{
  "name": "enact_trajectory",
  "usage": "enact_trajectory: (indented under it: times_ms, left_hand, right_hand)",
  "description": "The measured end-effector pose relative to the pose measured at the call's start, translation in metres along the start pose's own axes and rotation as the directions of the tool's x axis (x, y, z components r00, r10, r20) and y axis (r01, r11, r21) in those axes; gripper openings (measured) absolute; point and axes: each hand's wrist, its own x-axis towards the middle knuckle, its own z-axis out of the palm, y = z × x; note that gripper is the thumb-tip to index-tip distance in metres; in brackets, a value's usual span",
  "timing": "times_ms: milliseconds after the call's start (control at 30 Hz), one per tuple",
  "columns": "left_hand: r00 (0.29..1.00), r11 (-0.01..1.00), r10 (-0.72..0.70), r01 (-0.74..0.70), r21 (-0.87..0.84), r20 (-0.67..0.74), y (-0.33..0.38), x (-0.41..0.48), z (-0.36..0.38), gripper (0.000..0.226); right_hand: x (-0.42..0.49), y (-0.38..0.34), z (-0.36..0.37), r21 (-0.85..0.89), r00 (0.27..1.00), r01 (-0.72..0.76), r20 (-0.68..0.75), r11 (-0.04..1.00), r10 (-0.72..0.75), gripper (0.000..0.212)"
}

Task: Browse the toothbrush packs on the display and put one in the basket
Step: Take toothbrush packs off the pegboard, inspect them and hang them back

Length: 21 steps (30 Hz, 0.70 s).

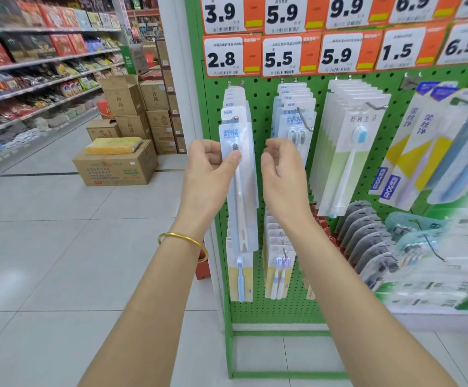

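the left hand (207, 169) pinches a toothbrush pack (241, 208) near its top, just in front of the leftmost hanging row on the green pegboard (263, 96). the right hand (281, 171) hovers just beside it, fingers loosely curled, holding nothing.

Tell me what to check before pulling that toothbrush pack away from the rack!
1. Left hand pinches the clear plastic single-toothbrush pack: ok.
2. Pack is off the silver metal hook: cannot tell.
3. Right hand is free to help: cannot tell, its curled fingers are blurred.
4. White-and-orange 2.8 price tag above this column is readable: ok.
5. Basket is in sight: not ok.
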Motion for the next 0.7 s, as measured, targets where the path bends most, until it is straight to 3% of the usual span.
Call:
enact_trajectory:
  times_ms: [267, 700]
  left_hand:
    - [1.0, 0.999, 0.03, -0.031, 0.037, 0.009, -0.005, 0.011, 0.0, 0.019]
    - [1.0, 0.999, 0.018, -0.018, 0.035, 0.009, -0.005, 0.012, -0.006, 0.028]
  right_hand:
    - [0.047, -0.005, 0.017, -0.03, 0.998, 0.048, -0.029, 0.998, -0.049, 0.031]
    - [0.065, -0.009, 0.022, 0.094, 0.997, 0.031, -0.075, 0.995, -0.024, 0.007]
